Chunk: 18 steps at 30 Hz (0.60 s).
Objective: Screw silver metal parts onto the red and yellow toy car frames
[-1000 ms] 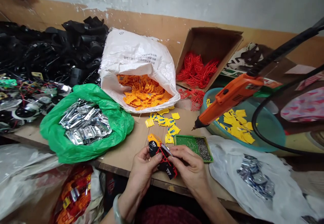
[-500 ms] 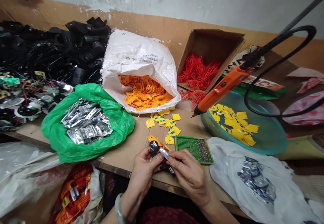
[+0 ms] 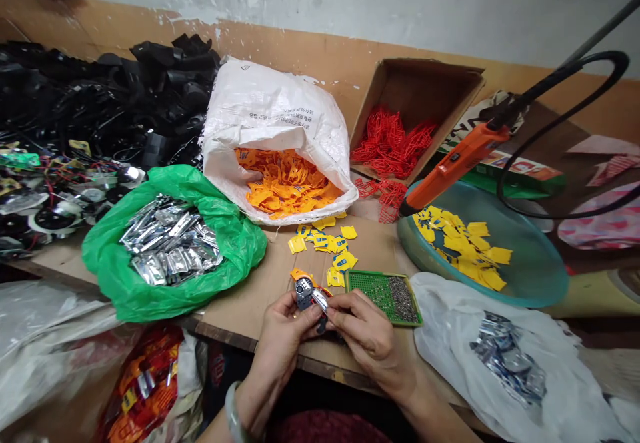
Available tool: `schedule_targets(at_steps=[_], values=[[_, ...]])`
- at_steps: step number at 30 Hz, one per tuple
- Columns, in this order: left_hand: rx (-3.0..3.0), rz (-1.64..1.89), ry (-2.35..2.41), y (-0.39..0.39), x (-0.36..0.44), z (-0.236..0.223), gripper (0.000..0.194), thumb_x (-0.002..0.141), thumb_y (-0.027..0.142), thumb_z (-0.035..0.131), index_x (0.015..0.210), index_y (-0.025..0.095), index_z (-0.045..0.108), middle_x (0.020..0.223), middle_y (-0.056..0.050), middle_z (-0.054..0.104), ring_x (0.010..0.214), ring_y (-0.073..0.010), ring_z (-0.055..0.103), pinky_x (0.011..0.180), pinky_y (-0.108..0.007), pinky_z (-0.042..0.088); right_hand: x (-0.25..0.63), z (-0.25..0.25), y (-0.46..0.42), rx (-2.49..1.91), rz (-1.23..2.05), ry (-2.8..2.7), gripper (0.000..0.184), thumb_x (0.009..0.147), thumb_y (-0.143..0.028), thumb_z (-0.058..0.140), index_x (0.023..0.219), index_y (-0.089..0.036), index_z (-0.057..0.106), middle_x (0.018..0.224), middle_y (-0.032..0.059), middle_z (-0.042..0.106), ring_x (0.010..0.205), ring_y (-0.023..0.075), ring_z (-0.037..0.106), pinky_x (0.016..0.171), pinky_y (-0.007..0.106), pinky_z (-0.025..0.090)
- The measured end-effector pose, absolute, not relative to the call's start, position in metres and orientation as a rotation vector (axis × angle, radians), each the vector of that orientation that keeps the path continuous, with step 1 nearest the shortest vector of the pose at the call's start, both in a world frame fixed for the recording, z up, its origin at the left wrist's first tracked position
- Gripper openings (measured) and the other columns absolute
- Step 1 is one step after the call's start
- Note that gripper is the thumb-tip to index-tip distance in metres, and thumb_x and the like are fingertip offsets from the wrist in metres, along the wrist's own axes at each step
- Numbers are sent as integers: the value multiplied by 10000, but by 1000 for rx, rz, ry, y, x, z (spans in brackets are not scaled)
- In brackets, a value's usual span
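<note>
My left hand (image 3: 286, 328) is closed round a black and orange plastic part (image 3: 303, 288) with white lettering, held above the bench edge. A shiny silver metal piece (image 3: 320, 299) lies against this part, and my right hand (image 3: 369, 336) pinches its near end. My fingers hide much of the plastic part's lower half. Just beyond my right hand lies a green tray (image 3: 367, 286) with small metal screws (image 3: 403, 298). Several yellow pieces (image 3: 345, 260) are scattered on the cardboard beyond my hands.
An orange electric screwdriver (image 3: 457, 163) hangs at the right, over a teal basin (image 3: 543, 276) of yellow pieces. A green bag (image 3: 103, 249) holds silver pieces; a white sack (image 3: 275, 96) holds orange ones. Red frames fill a cardboard box (image 3: 425, 83).
The silver piece and the plastic part have turned in my hands, and less of the part's lower end shows. The hanging screwdriver has swung about above the basin.
</note>
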State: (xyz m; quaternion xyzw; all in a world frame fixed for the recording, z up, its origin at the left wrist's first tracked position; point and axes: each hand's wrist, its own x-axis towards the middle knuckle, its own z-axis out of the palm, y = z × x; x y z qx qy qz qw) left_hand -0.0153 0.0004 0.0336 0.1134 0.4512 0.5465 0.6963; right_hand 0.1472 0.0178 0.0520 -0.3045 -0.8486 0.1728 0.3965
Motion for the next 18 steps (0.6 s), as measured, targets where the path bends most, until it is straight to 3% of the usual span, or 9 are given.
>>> schedule_targets(at_steps=[6,18], values=[[253,1201,1008,0,-17,36,522,440,315,1029,869,117,810,842,-83,781,682,-149,695,616,-262,632,145,52,15,-766,468,-2151,254,957,-23,574,1097,-191,702,982,102,718,881,199,644,727,300,566],[340,1237,993,-2,-17,34,449,558,312,983,916,132,781,845,-68,773,701,-150,686,644,-241,581,141,48,10,-891,667,-2024,160,928,-98,643,941,-217,748,999,82,718,934,220,686,823,363,587]])
